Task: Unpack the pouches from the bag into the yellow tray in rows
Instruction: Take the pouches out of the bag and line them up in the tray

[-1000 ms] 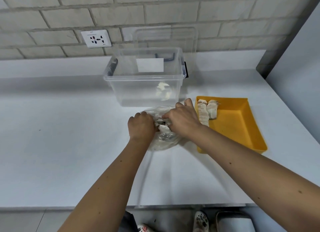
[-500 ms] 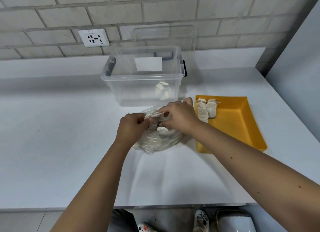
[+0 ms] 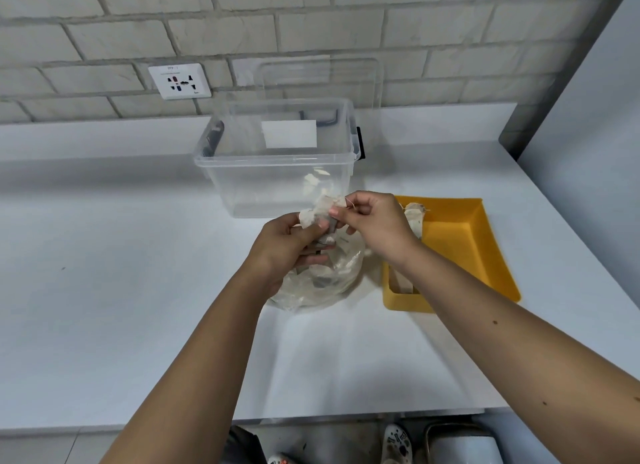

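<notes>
- Pouch (image 3: pixel 322 210) is held just above the bag (image 3: pixel 322 283). It is pinched low by the curled fingers of the left hand (image 3: pixel 284 245) and on top by the right hand (image 3: pixel 375 221).
- Step judged: pouch drawn out, not yet placed.
- Yellow tray (image 3: pixel 460 248) is at the bag's 3 o'clock, with laid pouches (image 3: pixel 415 217) at its 10 o'clock corner.
- Next move calls for the left grip to be released and the pouch laid beside them.

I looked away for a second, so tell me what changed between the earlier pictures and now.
The left hand and right hand rose from the mouth of the bag and now pinch one pouch, drawn up out of it. The yellow tray, the pouches in it and the clear box stayed put.
</notes>
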Demonstrator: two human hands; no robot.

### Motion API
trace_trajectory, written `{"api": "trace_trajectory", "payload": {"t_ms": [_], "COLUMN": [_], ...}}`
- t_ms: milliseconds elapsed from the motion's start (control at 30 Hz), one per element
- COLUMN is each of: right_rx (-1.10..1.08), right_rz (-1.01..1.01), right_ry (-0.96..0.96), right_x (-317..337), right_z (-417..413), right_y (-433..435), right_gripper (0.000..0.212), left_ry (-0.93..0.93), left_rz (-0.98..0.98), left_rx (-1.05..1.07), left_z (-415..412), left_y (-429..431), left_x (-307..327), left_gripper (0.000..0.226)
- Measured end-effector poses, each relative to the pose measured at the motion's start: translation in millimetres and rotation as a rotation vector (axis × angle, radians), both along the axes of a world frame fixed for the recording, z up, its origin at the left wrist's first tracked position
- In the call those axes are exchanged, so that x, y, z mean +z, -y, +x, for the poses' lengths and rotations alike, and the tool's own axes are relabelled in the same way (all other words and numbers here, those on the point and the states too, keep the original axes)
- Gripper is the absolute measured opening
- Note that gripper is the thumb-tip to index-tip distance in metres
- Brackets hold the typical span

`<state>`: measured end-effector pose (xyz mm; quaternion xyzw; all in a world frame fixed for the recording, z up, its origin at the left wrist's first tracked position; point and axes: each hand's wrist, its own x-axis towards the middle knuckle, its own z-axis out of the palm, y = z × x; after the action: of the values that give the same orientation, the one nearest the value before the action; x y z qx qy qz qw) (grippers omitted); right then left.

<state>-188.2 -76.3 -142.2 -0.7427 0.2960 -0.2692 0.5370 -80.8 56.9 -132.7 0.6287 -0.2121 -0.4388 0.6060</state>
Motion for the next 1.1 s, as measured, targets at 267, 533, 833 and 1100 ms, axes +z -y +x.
{"api": "trace_trajectory", "payload": {"t_ms": [267,533,833,1100], "right_rx": [-0.147,-0.263,-0.062,-0.157], "right_rz": [0.098,-0.161,-0.148,-0.229], "right_ry": [0.092,-0.265,-0.532,-0.504], "right_x": [13.7,-6.5,-46.6,-53.8], "right_z": [-38.9,-108.4,-101.0,-87.2], "right_y": [29.0,111.0,114.7,122.7], "right_gripper": [0.011,0.020,0.025,0.016], "left_ry": [0.033,0.044,0.124,0.135], "left_rz": [-0.010,0.017,0.054,0.072], "left_rx": [-0.046,-0.013,0.001,-0.035], "left_z": [-16.3,-27.7,-37.0,-36.9], "left_y": [25.7,55.3,70.2,74.4], "left_x": [-3.2,-3.6,-13.2,-13.6], "left_gripper": [0.024,0.020,0.014,0.022]}}
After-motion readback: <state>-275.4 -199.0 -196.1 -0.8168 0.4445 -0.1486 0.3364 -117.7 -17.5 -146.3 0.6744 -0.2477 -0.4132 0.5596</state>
